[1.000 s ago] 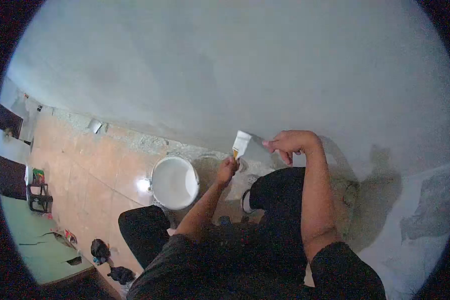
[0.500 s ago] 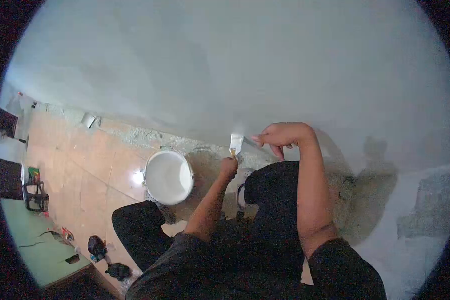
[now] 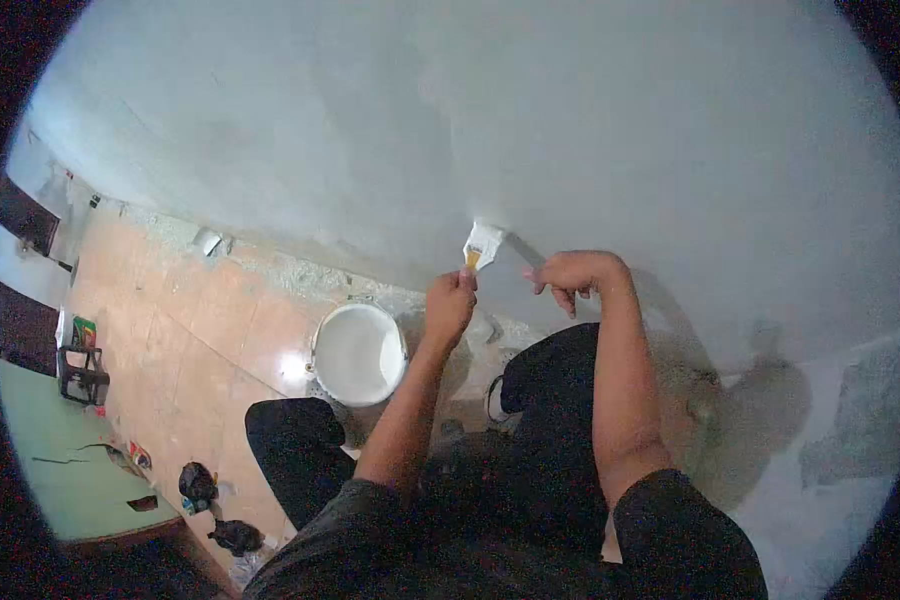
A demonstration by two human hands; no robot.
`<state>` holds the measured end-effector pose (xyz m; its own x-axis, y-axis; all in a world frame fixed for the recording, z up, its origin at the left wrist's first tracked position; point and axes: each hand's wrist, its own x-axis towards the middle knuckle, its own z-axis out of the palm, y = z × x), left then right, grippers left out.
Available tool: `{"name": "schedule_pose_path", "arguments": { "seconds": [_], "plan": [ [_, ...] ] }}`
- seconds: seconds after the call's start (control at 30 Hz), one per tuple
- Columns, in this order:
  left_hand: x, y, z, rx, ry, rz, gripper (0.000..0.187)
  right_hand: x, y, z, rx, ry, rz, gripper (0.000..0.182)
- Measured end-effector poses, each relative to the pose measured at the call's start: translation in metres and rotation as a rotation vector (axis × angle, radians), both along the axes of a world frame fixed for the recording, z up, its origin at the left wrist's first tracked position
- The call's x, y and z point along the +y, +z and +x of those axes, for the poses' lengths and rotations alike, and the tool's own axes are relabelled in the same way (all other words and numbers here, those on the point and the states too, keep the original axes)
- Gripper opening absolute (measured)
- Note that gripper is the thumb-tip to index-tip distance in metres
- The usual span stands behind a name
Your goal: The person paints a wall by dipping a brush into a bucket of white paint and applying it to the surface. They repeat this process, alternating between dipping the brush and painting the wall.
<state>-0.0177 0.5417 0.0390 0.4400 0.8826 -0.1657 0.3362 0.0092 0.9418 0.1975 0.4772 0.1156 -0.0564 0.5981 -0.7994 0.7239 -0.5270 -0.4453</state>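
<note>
My left hand is closed around the yellow handle of a small flat tool. The tool's head is coated white and lies against the grey-white wall. To the right, my right hand is held close to the wall, fingers loosely bent and apart, with nothing visible in it. A round white bucket stands on the floor to the left of my left forearm; pale material shows inside it.
Tan floor tiles extend to the left, with rubble along the wall's foot. A metal piece lies there. Farther off are a dark chair, black bags and a green surface. My bent legs are below the hands.
My left hand and the tool have moved up along the wall. My right hand has shifted slightly, its fingers still apart. The view has shifted, so the bucket appears farther right.
</note>
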Motion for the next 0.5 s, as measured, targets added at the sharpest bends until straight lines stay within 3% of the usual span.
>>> {"name": "schedule_pose_path", "arguments": {
  "seconds": [0.13, 0.2, 0.3, 0.43, 0.47, 0.5],
  "plan": [
    [-0.003, -0.004, -0.008, -0.068, -0.015, -0.007, 0.049, 0.003, -0.003, 0.005, 0.017, -0.036, -0.017, 0.067],
    [-0.005, -0.024, -0.003, -0.409, -0.003, -0.195, 0.050, 0.007, -0.004, 0.007, 0.008, -0.025, -0.009, 0.067],
    [0.008, -0.059, 0.025, -0.173, -0.044, -0.009, 0.050, 0.007, -0.003, 0.005, 0.016, 0.015, 0.053, 0.069],
    [0.019, -0.129, 0.051, -0.218, -0.026, -0.108, 0.050, 0.009, 0.004, 0.006, 0.060, -0.060, -0.011, 0.064],
    [0.018, -0.137, 0.050, -0.123, -0.016, 0.043, 0.048, 0.010, 0.003, 0.005, 0.056, -0.043, -0.007, 0.063],
    [0.016, -0.141, 0.050, -0.123, -0.019, 0.037, 0.048, 0.012, 0.003, 0.004, 0.052, -0.026, -0.002, 0.062]
  ]
}}
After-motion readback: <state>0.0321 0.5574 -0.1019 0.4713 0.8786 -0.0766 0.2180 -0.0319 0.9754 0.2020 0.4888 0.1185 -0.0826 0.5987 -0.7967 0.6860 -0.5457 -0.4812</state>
